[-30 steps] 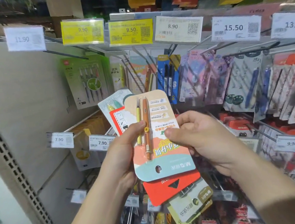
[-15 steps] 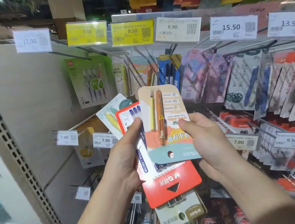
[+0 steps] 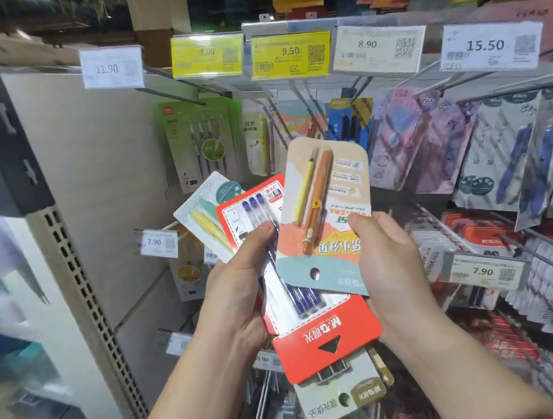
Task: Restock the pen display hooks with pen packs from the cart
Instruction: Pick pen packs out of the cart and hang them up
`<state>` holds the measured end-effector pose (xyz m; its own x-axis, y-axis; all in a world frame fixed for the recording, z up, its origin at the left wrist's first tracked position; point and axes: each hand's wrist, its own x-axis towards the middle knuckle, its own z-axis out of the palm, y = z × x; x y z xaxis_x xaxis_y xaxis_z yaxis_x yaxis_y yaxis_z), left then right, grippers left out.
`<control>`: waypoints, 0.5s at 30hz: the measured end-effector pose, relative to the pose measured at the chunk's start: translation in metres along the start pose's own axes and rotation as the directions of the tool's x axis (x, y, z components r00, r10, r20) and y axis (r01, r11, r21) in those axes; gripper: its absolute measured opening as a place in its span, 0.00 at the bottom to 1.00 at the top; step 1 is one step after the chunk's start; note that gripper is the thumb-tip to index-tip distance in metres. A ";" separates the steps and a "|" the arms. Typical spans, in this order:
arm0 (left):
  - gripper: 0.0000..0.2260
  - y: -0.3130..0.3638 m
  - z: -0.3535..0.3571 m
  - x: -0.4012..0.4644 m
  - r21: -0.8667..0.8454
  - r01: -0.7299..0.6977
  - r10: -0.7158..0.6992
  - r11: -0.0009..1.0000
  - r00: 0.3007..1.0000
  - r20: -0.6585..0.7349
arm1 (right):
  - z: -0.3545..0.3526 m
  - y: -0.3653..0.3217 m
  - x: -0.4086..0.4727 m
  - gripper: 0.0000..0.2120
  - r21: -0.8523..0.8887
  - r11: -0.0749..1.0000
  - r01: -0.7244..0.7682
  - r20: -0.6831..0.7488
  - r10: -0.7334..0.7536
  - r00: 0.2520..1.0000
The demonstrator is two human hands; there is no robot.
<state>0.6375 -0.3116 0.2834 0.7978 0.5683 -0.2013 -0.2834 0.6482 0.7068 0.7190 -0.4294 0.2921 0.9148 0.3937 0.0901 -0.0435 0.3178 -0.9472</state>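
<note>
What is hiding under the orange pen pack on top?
Under the orange pen pack lies a red pack of blue pens, fanned in the left hand. Below peek a yellow-pen pack and a beige pack; their middles are covered.

- There is a single view, from a camera worn on the person's head; no second view shares the scene.
- It faces forward and slightly down, straight at a display point(image 3: 433, 143) of hanging pen packs.
- The lens is wide: the left upright point(image 3: 82, 300) and the tags point(image 3: 290, 56) along the top rail bend toward the frame's edges.
- It sits close. Both forearms rise from the bottom edge, and the left hand point(image 3: 240, 292) and right hand point(image 3: 391, 265) fill the centre with a fan of packs point(image 3: 322, 204).
- Price figures on the nearest tags can be read; the far left edge is blurred.
</note>
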 end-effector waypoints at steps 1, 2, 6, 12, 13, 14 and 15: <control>0.17 -0.001 -0.004 -0.006 -0.006 -0.019 0.019 1.000 1.000 -0.015 | 0.002 0.000 0.000 0.06 0.038 0.999 -0.010 0.000 0.010 1.000; 0.16 0.003 -0.004 -0.003 0.001 -0.029 0.029 1.000 0.999 -0.029 | 0.003 0.000 0.001 0.05 0.063 0.998 -0.016 0.009 0.015 1.000; 0.15 0.015 -0.011 0.002 0.057 -0.114 0.119 0.992 0.987 -0.108 | 0.004 -0.006 0.004 0.06 0.026 0.999 -0.032 0.103 0.030 0.994; 0.17 0.022 -0.027 -0.001 0.091 -0.087 0.098 0.992 0.987 -0.126 | -0.006 -0.020 0.012 0.20 -0.002 0.995 -0.101 0.286 0.097 0.953; 0.16 0.023 -0.028 0.000 0.102 -0.092 0.104 0.991 0.987 -0.123 | -0.008 -0.023 0.014 0.21 -0.012 0.994 -0.105 0.314 0.104 0.944; 0.15 0.024 -0.029 0.000 0.109 -0.104 0.117 0.989 0.986 -0.119 | -0.010 -0.024 0.016 0.22 -0.022 0.995 -0.098 0.329 0.100 0.939; 0.14 0.025 -0.030 0.004 0.114 -0.114 0.127 0.987 0.985 -0.117 | -0.013 -0.026 0.019 0.22 -0.031 0.996 -0.082 0.332 0.087 0.939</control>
<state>0.6174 -0.2779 0.2802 0.6873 0.7016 -0.1880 -0.3097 0.5172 0.7979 0.7426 -0.4412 0.3144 0.7223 0.6837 0.1040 -0.1056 0.2577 -0.9604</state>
